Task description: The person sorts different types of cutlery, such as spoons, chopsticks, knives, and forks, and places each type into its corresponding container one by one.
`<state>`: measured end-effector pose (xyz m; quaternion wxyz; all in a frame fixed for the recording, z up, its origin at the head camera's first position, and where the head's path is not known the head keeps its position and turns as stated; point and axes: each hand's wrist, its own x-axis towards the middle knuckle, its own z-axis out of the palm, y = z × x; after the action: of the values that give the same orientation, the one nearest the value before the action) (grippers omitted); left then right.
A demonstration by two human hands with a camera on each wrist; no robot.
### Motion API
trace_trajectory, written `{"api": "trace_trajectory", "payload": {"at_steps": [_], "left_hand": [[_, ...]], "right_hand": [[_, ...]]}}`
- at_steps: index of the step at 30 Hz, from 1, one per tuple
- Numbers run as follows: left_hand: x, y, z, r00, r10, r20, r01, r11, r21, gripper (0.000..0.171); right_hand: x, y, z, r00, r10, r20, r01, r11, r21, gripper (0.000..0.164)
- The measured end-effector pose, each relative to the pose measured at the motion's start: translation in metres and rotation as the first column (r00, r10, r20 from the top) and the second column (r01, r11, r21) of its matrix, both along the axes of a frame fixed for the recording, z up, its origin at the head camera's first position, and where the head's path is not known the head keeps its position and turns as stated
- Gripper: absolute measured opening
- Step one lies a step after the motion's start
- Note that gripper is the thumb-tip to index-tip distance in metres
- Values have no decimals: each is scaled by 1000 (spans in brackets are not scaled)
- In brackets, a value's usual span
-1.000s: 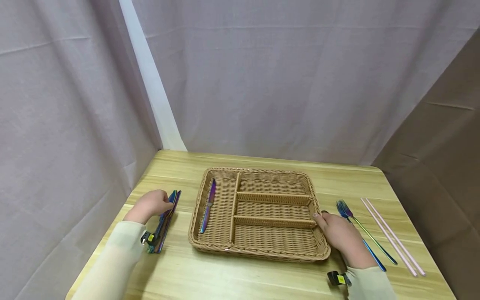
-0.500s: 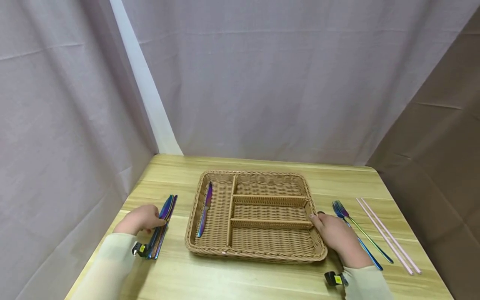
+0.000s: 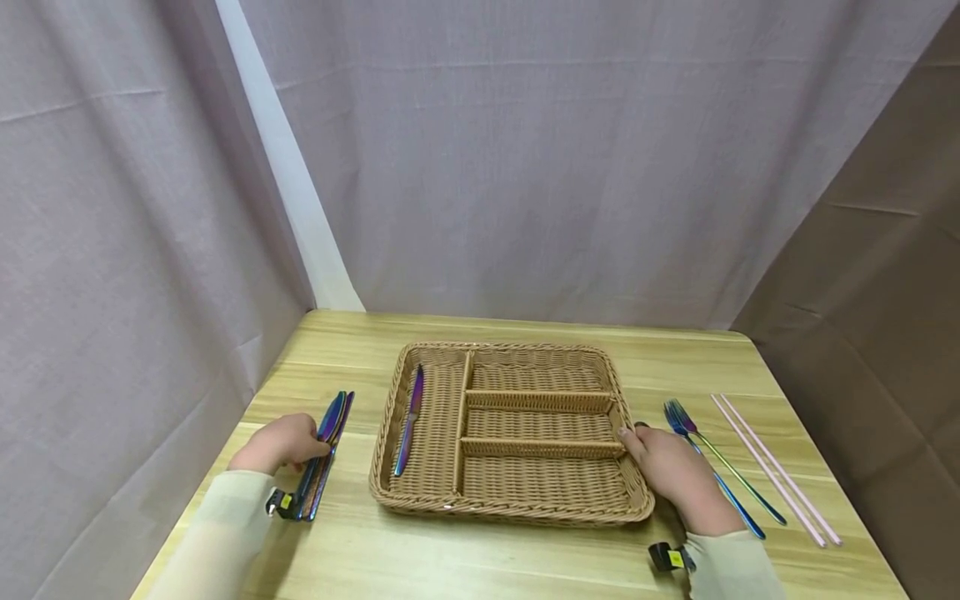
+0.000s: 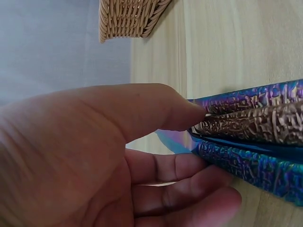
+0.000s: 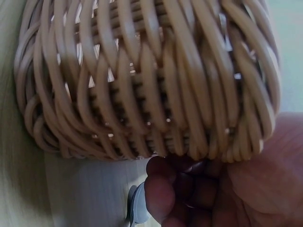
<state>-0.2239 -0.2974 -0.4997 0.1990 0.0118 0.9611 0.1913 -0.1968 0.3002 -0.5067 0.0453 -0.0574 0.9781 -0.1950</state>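
At the left of the table my left hand (image 3: pixel 281 442) pinches a bundle of several iridescent table knives (image 3: pixel 332 414). In the left wrist view the thumb lies on the bronze patterned handle (image 4: pixel 255 124), and the fingers are at the teal handle (image 4: pixel 251 166). Another handle, purple (image 4: pixel 255 97), lies along the far side. My right hand (image 3: pixel 678 471) grips the right end of a divided wicker basket (image 3: pixel 517 510), thumb over the rim, fingers curled beneath it in the right wrist view. One purple-blue knife (image 3: pixel 414 408) lies in the basket's long left compartment.
Two forks (image 3: pixel 675 421) lie on the wooden table (image 3: pixel 525 329) right beside my right hand. Two pink chopsticks (image 3: pixel 766 467) lie further right. Grey curtains (image 3: pixel 525 183) hang behind and to the left. A shiny rounded thing (image 5: pixel 138 204) shows partly below the basket.
My left hand has slid a little nearer along the knives, which lie closer together now. My right hand keeps its hold on the basket. The head view has shifted slightly.
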Motion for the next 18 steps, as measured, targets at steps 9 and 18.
{"api": "trace_trajectory", "payload": {"at_steps": [9,18], "left_hand": [[0,2,0,1000,-15,-14,15,1000,5,26],[-2,3,-5,999,-25,-44,26,999,25,24]], "right_hand": [[0,-1,0,1000,0,-4,0,1000,2,51],[1,-1,1,1000,1,-4,-1,1000,12,51]]}}
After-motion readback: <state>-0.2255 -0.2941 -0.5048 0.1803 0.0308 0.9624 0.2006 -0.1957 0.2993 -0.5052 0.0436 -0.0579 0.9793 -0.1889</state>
